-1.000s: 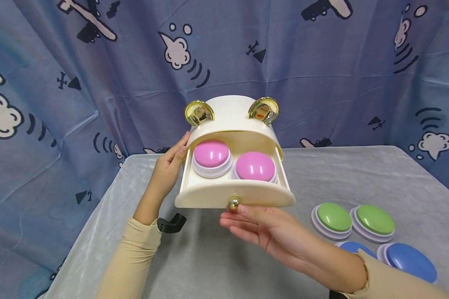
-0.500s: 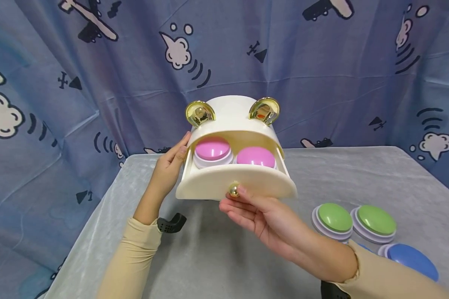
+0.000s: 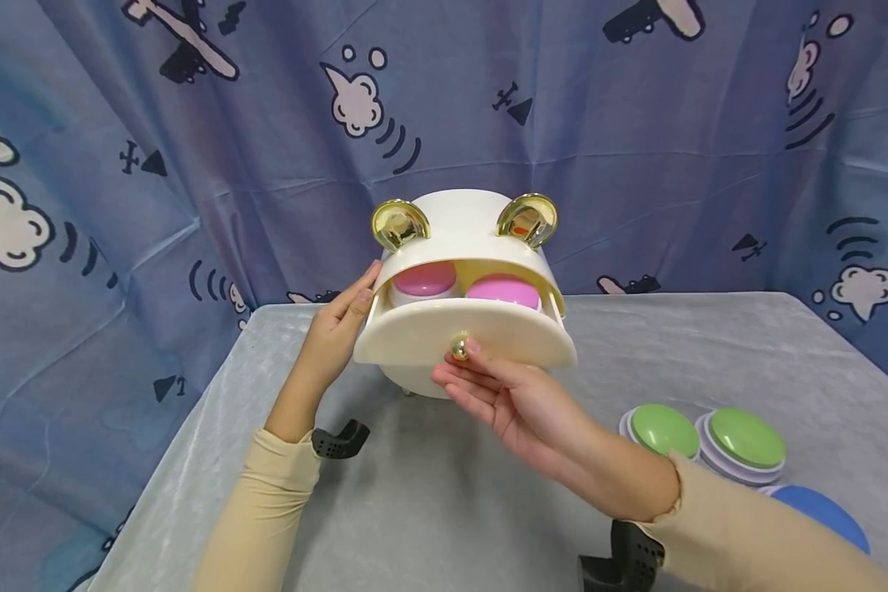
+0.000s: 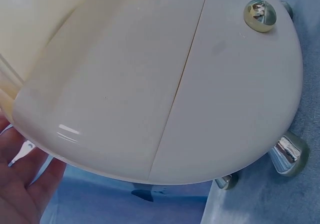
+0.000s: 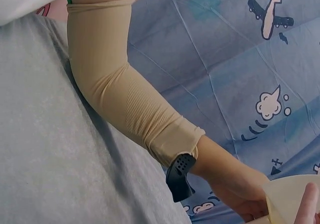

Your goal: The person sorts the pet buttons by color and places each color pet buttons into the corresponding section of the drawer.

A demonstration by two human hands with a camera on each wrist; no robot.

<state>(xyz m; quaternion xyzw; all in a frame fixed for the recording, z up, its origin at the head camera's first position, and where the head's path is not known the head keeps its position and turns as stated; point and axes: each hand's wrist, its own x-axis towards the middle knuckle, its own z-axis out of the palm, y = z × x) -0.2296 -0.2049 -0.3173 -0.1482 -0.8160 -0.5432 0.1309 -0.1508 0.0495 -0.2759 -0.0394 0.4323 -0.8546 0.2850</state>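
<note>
A white, rounded drawer box point(image 3: 462, 222) with two gold ears stands in the middle of the head view. Its upper drawer point(image 3: 503, 333) is partly out, and two pink-topped round pieces point(image 3: 503, 288) show inside above the front panel. My right hand point(image 3: 525, 411) pinches the drawer's gold knob point(image 3: 460, 348) between thumb and forefinger. Against the box's left side lies my left hand point(image 3: 333, 337), fingers extended along it. The left wrist view has those fingers point(image 4: 42, 179) at the box's edge. One right-hand finger point(image 5: 307, 204) shows in the right wrist view.
Green-topped round pieces point(image 3: 746, 436) and a blue-topped one point(image 3: 821, 514) lie on the grey cloth-covered table point(image 3: 400, 510) at the right, partly behind the right sleeve. Behind the table hangs a blue printed curtain point(image 3: 444, 107). Black wrist mounts point(image 3: 622, 555) hang below the sleeves.
My right hand has pushed the drawer inward, away from me, covering more of the pink pieces. The box's lower front now shows beneath it. My left hand has stayed in place.
</note>
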